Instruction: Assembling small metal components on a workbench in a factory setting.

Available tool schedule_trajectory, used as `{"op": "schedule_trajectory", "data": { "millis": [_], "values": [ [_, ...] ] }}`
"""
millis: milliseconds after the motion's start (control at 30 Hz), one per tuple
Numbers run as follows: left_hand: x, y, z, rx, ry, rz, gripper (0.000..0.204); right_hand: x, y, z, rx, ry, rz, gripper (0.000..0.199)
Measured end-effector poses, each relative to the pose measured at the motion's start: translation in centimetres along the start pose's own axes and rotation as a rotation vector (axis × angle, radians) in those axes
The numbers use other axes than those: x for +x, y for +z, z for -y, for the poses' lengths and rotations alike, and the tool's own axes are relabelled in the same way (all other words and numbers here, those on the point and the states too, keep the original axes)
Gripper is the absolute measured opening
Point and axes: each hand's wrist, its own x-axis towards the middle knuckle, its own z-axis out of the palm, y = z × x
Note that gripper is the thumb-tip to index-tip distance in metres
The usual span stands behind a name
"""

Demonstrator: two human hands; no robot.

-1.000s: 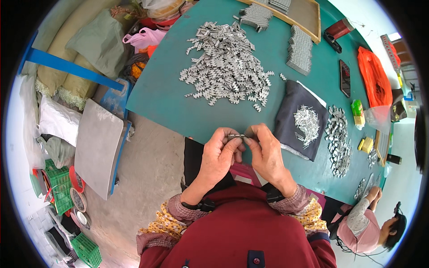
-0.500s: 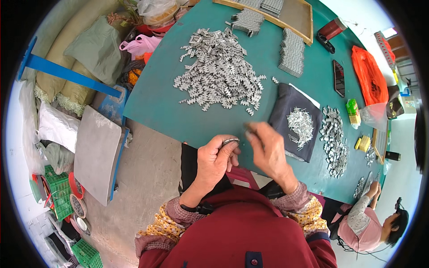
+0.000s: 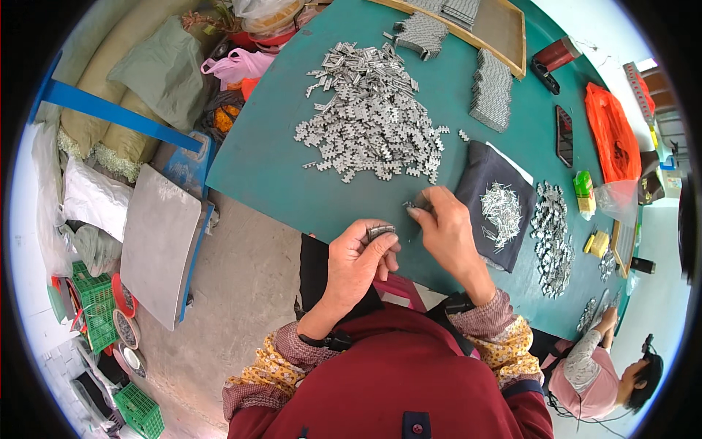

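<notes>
My left hand (image 3: 355, 265) is closed, thumb over fingers, on a small dark-and-silver metal piece (image 3: 380, 232) above the near table edge. To its right, my right hand (image 3: 450, 230) is pinched, thumb against forefinger. Something tiny and greyish shows at those fingertips, too small to name. Beyond both hands lies a big heap of toothed silver metal pieces (image 3: 376, 121) on the green table (image 3: 245, 146). Beside my right hand a folded dark cloth (image 3: 475, 172) carries a pile of thin silver pins (image 3: 502, 214).
More metal pieces (image 3: 552, 241) lie in a long pile at the right. Stacked metal strips (image 3: 491, 91) and a wooden-framed tray (image 3: 518, 44) are at the back, with a phone (image 3: 564, 135) and a red plastic bag (image 3: 610, 135) rightward. A co-worker (image 3: 596, 373) sits at lower right.
My right hand has moved slightly right and down, its fingertips now less blurred. My left hand keeps its grip on the metal piece. The view has shifted a little.
</notes>
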Motion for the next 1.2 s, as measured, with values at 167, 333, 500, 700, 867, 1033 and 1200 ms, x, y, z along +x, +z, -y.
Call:
{"op": "schedule_trajectory", "data": {
  "millis": [167, 333, 500, 700, 867, 1033, 1200],
  "values": [
    [-0.1, 1.0, -0.4, -0.029, 0.004, -0.01, 0.01, -2.9, -0.3, 1.0, 0.519, 0.229, 0.115, 0.012],
    [-0.7, 2.1, -0.6, 0.026, 0.041, 0.027, 0.008, -4.6, -0.2, 1.5, 0.59, 0.131, 0.009, 0.009],
    [-1.4, 3.2, -0.6, 0.27, 0.178, 0.075, 0.009, -5.8, -0.7, 0.8, 0.313, -0.132, -0.151, 0.011],
    [-1.9, 5.8, -0.9, 0.2, 0.12, 0.108, 0.008, -7.6, -2.4, 0.1, 0.459, -0.075, -0.203, 0.014],
    [-1.9, 7.3, -0.4, 0.301, 0.134, 0.168, 0.008, -8.7, -3.4, -0.8, 0.41, -0.129, -0.29, 0.012],
    [-2.2, 8.9, -0.1, 0.373, 0.164, 0.207, 0.009, -9.9, -3.9, -1.3, 0.377, -0.137, -0.395, 0.015],
    [-2.0, 9.7, 0.6, 0.34, 0.137, 0.248, 0.013, -10.8, -4.5, -2.1, 0.353, -0.138, -0.416, 0.016]
  ]
}}
